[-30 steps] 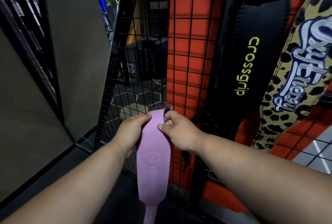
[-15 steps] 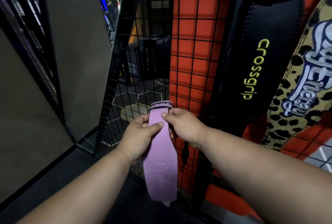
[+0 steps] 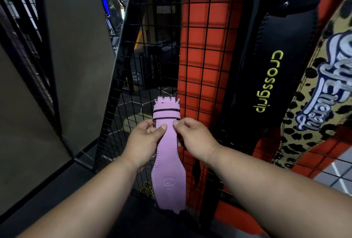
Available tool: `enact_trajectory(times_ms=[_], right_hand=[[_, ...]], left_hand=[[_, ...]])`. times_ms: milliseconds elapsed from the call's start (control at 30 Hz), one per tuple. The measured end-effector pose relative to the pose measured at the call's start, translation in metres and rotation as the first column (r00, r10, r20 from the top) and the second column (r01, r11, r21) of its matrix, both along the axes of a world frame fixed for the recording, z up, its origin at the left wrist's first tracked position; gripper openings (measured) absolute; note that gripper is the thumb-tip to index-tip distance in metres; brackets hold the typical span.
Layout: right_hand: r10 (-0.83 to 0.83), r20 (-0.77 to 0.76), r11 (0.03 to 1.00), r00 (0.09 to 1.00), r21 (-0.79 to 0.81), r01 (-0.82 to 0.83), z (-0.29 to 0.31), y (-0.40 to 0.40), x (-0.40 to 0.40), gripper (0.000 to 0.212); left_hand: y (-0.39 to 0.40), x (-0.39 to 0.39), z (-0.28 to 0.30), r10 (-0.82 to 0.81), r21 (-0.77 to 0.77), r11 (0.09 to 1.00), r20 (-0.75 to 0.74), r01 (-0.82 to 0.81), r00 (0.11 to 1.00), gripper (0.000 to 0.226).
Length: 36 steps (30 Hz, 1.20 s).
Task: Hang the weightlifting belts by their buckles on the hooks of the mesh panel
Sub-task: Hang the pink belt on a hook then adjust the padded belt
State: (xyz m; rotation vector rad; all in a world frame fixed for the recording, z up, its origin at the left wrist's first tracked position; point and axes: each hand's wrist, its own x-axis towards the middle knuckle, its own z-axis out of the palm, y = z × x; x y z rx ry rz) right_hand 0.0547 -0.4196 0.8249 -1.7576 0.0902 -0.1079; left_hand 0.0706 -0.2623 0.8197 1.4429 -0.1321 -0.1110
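A pink weightlifting belt hangs upright between my hands in front of the black mesh panel. Its buckle end points up, with two pink loops just below it. My left hand grips the belt's left edge, thumb on the front. My right hand pinches the right edge at the same height. On the panel to the right hang a black belt lettered "crossgrip" and a leopard-print belt. No hook shows in this view.
A red padded surface stands behind the mesh. A grey angled panel and a dark frame rise on the left. Through the mesh I see a black plyo box and the gym floor.
Both hands have raised the pink belt along the mesh, and the buckle end with its loops now stands clear above my fingers. The lower tip has lifted too.
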Motion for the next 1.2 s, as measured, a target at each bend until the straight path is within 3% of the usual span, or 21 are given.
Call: enact_trajectory(times_ms=[100,167,333,467,733,900,1000,1200], right_hand=[[-0.077,-0.067,0.995,0.995,0.053,0.081,0.008,-0.003,0.002,0.042],[-0.006,-0.059,0.998,0.998,0.054,0.009,0.013,-0.003,0.005,0.04],[0.1,0.132,0.984,0.986,0.134,-0.118,0.03,0.001,0.014,0.022],[0.103,0.2,0.979,0.974,0.151,-0.134,0.046,0.002,0.015,0.023],[-0.038,0.345,0.991,0.938,0.134,-0.009,0.064,-0.007,0.033,0.02],[-0.18,0.296,0.977,0.938,0.161,0.137,0.067,-0.016,0.039,0.018],[-0.218,0.236,0.976,0.947,0.054,0.211,0.05,-0.02,0.035,0.008],[-0.297,0.141,0.931,0.944,-0.177,0.319,0.018,-0.023,0.023,0.037]], left_hand=[[0.001,-0.005,0.006,-0.039,-0.031,0.999,0.045,0.041,0.998,0.017],[0.002,-0.004,0.008,-0.04,-0.024,0.999,0.071,0.042,0.997,0.019],[0.003,0.012,0.015,-0.047,0.028,0.999,0.169,0.043,0.985,0.023],[0.003,0.027,0.029,-0.082,0.034,0.997,0.231,0.076,0.969,0.024],[-0.016,0.068,0.058,-0.124,0.081,0.991,0.314,0.104,0.941,0.018],[-0.035,0.086,0.083,-0.197,-0.052,0.972,0.358,0.23,0.913,0.026],[-0.045,0.102,0.101,-0.222,-0.086,0.956,0.418,0.282,0.881,0.029],[-0.061,0.121,0.138,-0.259,-0.08,0.935,0.514,0.347,0.818,0.03]])
